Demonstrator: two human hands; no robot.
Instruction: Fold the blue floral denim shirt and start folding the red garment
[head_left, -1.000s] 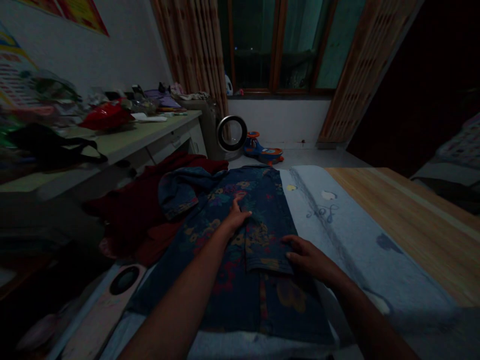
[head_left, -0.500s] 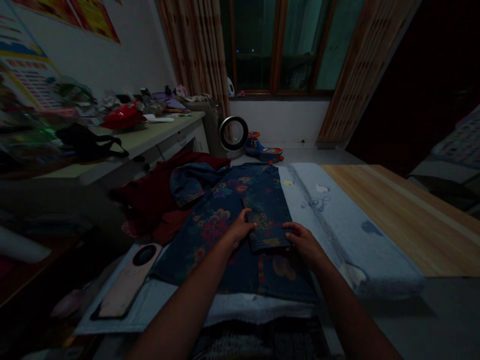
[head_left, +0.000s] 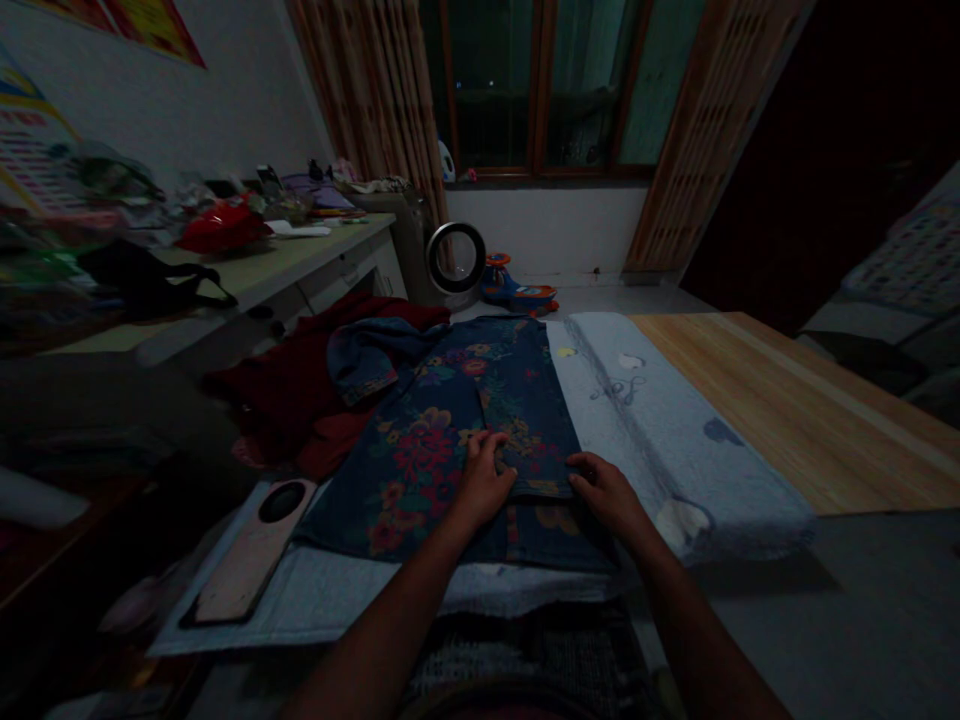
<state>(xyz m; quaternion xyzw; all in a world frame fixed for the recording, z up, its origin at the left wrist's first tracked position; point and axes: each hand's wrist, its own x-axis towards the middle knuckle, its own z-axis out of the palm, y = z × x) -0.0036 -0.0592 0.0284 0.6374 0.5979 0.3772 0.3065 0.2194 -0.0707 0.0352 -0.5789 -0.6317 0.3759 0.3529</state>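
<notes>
A dark denim garment [head_left: 427, 440] with a red and yellow flower print lies flat on a pale blue blanket [head_left: 645, 420]. One sleeve [head_left: 529, 420] is folded over its front. My left hand [head_left: 484, 480] presses on the left edge of the sleeve's cuff, fingers together. My right hand [head_left: 604, 490] rests on the cuff's right corner, fingers bent over the cloth. Whether either hand pinches the fabric is hard to tell in the dim light.
A dark red cloth [head_left: 300, 380] is heaped left of the garment. A pinkish flat board with a round hole [head_left: 251, 550] lies at the front left. A cluttered desk [head_left: 247, 270] runs along the left wall. Wooden boards [head_left: 787, 400] lie right; a fan [head_left: 456, 258] and toy [head_left: 517, 290] stand by the window.
My left hand slid back from the garment's middle to the sleeve cuff. Both hands now sit close together at the cuff. The view shifted back from the bed.
</notes>
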